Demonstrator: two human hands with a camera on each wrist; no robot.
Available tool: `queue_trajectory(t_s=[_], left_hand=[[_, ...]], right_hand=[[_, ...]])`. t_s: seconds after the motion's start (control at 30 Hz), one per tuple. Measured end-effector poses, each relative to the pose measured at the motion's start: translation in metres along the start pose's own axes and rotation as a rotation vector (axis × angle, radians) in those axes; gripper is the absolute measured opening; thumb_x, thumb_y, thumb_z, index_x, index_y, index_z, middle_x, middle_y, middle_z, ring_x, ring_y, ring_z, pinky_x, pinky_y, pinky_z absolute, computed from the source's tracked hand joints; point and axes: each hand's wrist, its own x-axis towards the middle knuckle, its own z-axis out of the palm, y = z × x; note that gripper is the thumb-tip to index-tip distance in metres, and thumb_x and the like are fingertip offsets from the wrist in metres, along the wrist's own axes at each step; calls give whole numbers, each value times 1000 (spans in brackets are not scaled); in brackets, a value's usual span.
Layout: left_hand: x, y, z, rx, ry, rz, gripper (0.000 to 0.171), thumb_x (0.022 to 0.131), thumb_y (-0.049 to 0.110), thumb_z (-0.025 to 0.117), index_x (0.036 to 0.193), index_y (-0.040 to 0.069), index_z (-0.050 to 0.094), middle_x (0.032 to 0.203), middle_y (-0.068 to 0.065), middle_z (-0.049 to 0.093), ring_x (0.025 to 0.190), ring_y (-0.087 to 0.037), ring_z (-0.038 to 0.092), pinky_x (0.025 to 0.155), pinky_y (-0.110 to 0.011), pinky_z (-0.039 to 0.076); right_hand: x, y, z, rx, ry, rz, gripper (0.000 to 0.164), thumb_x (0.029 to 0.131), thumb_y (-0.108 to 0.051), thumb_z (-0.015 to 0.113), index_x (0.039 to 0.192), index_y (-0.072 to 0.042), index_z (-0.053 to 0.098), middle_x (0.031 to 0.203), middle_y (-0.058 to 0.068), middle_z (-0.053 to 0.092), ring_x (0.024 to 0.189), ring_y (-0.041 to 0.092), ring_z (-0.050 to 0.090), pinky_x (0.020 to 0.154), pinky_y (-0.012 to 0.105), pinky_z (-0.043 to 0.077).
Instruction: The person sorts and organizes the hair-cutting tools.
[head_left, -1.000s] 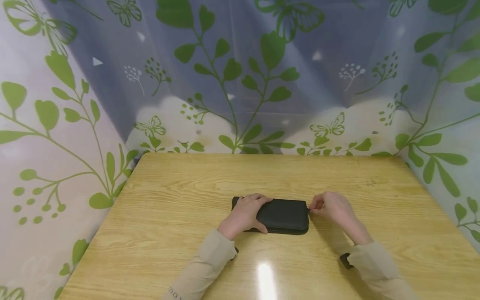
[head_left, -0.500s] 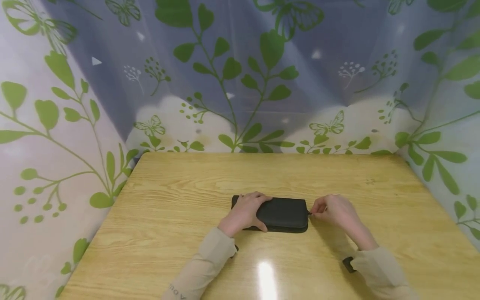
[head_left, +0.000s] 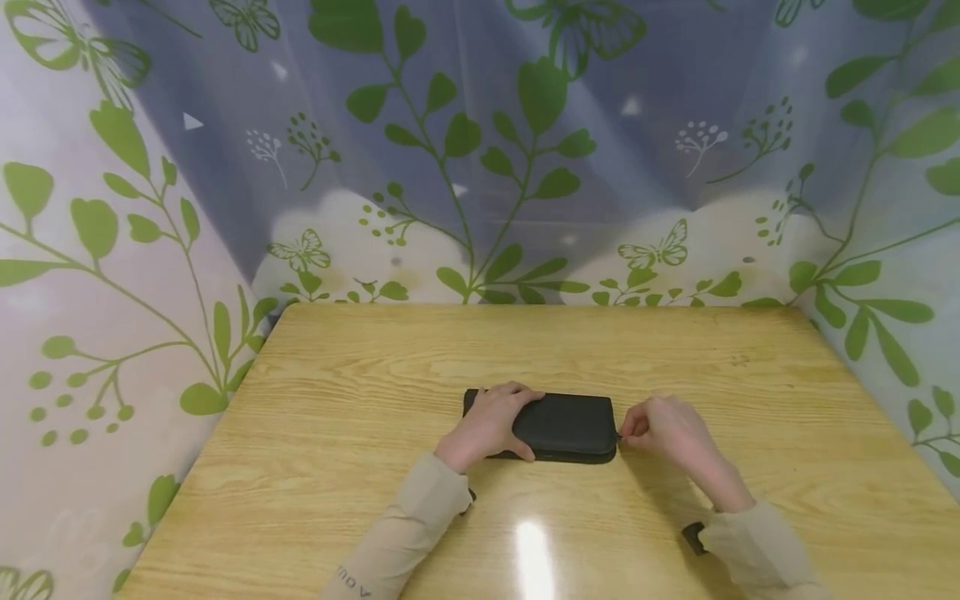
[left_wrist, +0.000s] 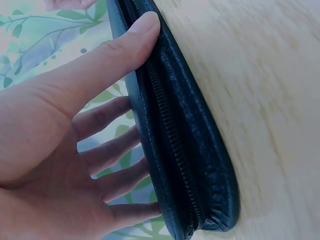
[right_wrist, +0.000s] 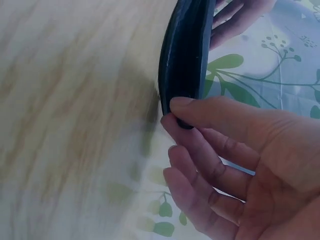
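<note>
A black zip-around wallet (head_left: 573, 423) lies flat on the wooden table, its long side towards me. My left hand (head_left: 489, 423) grips its left part from above, thumb on the near side and fingers over the far edge. In the left wrist view the thumb (left_wrist: 145, 30) presses beside the closed zipper teeth (left_wrist: 172, 135). At the wallet's right end my right hand (head_left: 670, 429) pinches the small dark zipper pull (right_wrist: 185, 124) between thumb and forefinger, the other fingers curled loosely. In the right wrist view the wallet's edge (right_wrist: 185, 55) shows a dark gap above the pinch.
The wood-grain table (head_left: 360, 375) stretches out around the wallet on all sides. Behind and beside it hangs a cloth (head_left: 480, 167) printed with green leaves and butterflies. A bright light reflection lies on the near part of the table.
My right hand has moved slightly towards me along the wallet's right end, with the zipper pull in its pinch. The left hand keeps its grip in nearly the same place.
</note>
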Motion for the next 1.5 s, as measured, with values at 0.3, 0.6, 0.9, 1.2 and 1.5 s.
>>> queue_trajectory(t_s=[0.3, 0.6, 0.9, 1.2, 1.5], left_hand=[[0, -1, -1, -13, 1, 6, 89, 62, 39, 82, 139, 17, 43, 138, -6, 46, 126, -26, 39, 105, -59, 28], [-2, 0, 0, -15, 12, 7, 89, 62, 39, 82, 139, 17, 43, 139, -7, 46, 126, -26, 38, 105, -60, 28], [-5, 0, 1, -12, 11, 1, 89, 63, 38, 81, 140, 17, 42, 140, -8, 44, 128, -26, 37, 105, -61, 27], [-5, 2, 1, -22, 2, 1, 88, 64, 37, 81, 140, 17, 41, 142, -8, 43, 130, -26, 34, 106, -62, 25], [-5, 1, 1, -14, 13, 12, 88, 64, 38, 80, 140, 17, 42, 143, -9, 42, 130, -26, 33, 105, -63, 25]], right_hand=[[-4, -5, 2, 9, -9, -17, 10, 67, -17, 77, 66, -22, 68, 65, -9, 67, 60, 7, 54, 56, 34, 48], [-5, -8, 3, 29, -20, -19, 11, 65, -15, 75, 62, -23, 69, 64, -10, 67, 58, 6, 52, 56, 34, 48], [-8, -13, 6, 51, -61, 19, 13, 65, -22, 79, 60, -26, 67, 68, -10, 68, 59, 5, 52, 56, 33, 48], [-12, -23, 4, 42, -59, 30, 15, 66, -23, 80, 59, -24, 67, 62, -11, 65, 55, 6, 49, 53, 32, 46], [-11, -33, 9, 19, -51, -42, 15, 66, -19, 78, 58, -24, 67, 58, -12, 63, 54, 4, 48, 54, 31, 47]])
